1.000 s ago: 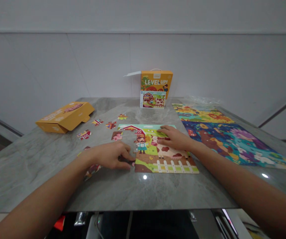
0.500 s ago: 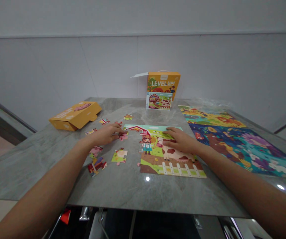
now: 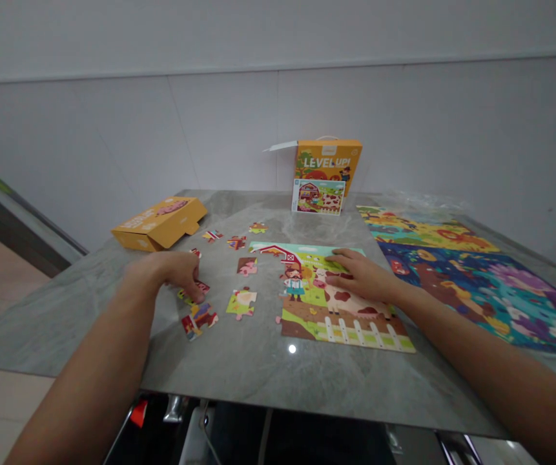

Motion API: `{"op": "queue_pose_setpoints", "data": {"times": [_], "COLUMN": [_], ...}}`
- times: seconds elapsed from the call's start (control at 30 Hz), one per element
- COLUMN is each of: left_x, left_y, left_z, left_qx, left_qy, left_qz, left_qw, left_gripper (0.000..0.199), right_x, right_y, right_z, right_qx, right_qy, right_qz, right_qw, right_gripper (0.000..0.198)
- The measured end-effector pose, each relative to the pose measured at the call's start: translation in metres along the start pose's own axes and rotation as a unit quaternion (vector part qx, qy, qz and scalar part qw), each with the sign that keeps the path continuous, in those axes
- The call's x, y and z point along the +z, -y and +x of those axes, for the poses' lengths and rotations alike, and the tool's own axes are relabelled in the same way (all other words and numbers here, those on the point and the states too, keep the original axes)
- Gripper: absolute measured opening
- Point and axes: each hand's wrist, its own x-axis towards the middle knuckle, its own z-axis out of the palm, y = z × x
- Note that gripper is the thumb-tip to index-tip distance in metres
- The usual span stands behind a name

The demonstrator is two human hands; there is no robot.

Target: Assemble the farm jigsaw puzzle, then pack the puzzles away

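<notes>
My left hand point(image 3: 179, 271) is over the loose pieces on the left, fingers bent down and drawn together on a puzzle piece point(image 3: 203, 286) that they partly cover. Just in front of it lies a red and purple puzzle piece point(image 3: 200, 321). My right hand point(image 3: 362, 274) rests flat, fingers spread, on the partly joined farm puzzle point(image 3: 307, 313), which shows a cow, a farmer and a white fence. Between the hands lie a pink pig piece point(image 3: 247, 266) and a green piece with a white bird point(image 3: 241, 302). The puzzle's left side has a gap under the red roof.
A yellow box point(image 3: 161, 223) lies at the back left. Behind the puzzle stands an orange box point(image 3: 330, 158) with a picture card point(image 3: 319, 197) leaning on it. A blue puzzle point(image 3: 471, 290) and a yellow animal puzzle point(image 3: 423, 229) lie right. Several pieces lie near the yellow box.
My left hand has moved left and nearer, off the pig piece beside the puzzle to the pieces farther left. The right hand stays on the puzzle. The view has shifted slightly.
</notes>
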Motion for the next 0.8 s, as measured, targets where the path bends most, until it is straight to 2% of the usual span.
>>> {"op": "queue_pose_setpoints", "data": {"times": [0.1, 0.13, 0.3, 0.37, 0.47, 0.57, 0.67, 0.77, 0.8], "left_x": [0.0, 0.0, -0.003, -0.007, -0.014, -0.011, 0.002, 0.012, 0.014], "left_y": [-0.012, -0.015, -0.017, -0.022, -0.042, -0.071, -0.096, -0.104, -0.103], "left_z": [-0.002, -0.003, -0.006, -0.01, -0.016, -0.021, -0.018, -0.011, -0.009], "left_qx": [-0.049, -0.047, -0.02, 0.041, 0.223, 0.372, 0.407, 0.374, 0.358], "left_qy": [0.065, 0.069, 0.012, -0.039, -0.096, -0.034, 0.037, 0.057, 0.051], "left_qz": [0.01, 0.009, -0.025, -0.057, -0.123, -0.186, -0.203, -0.206, -0.201], "left_qw": [0.997, 0.996, 0.999, 0.997, 0.962, 0.909, 0.89, 0.902, 0.91], "left_gripper": [0.045, 0.044, 0.046, 0.041, 0.021, 0.02, 0.03, 0.058, 0.063], "right_x": [-0.001, -0.001, -0.001, -0.001, 0.0, -0.001, -0.001, -0.002, -0.002], "right_y": [0.002, 0.002, 0.003, 0.002, 0.001, 0.002, 0.002, 0.003, 0.003], "right_z": [0.0, 0.0, -0.001, -0.001, -0.001, 0.0, 0.0, 0.0, -0.001], "right_qx": [0.006, 0.008, 0.009, 0.009, 0.011, 0.006, 0.008, 0.01, 0.01], "right_qy": [0.001, 0.001, 0.006, 0.009, 0.005, 0.008, 0.011, 0.013, 0.014], "right_qz": [0.002, 0.002, -0.006, -0.01, -0.012, -0.012, -0.017, -0.022, -0.024], "right_qw": [1.0, 1.0, 1.0, 1.0, 1.0, 1.0, 1.0, 1.0, 1.0], "right_gripper": [0.052, 0.052, 0.054, 0.054, 0.052, 0.052, 0.053, 0.054, 0.054]}}
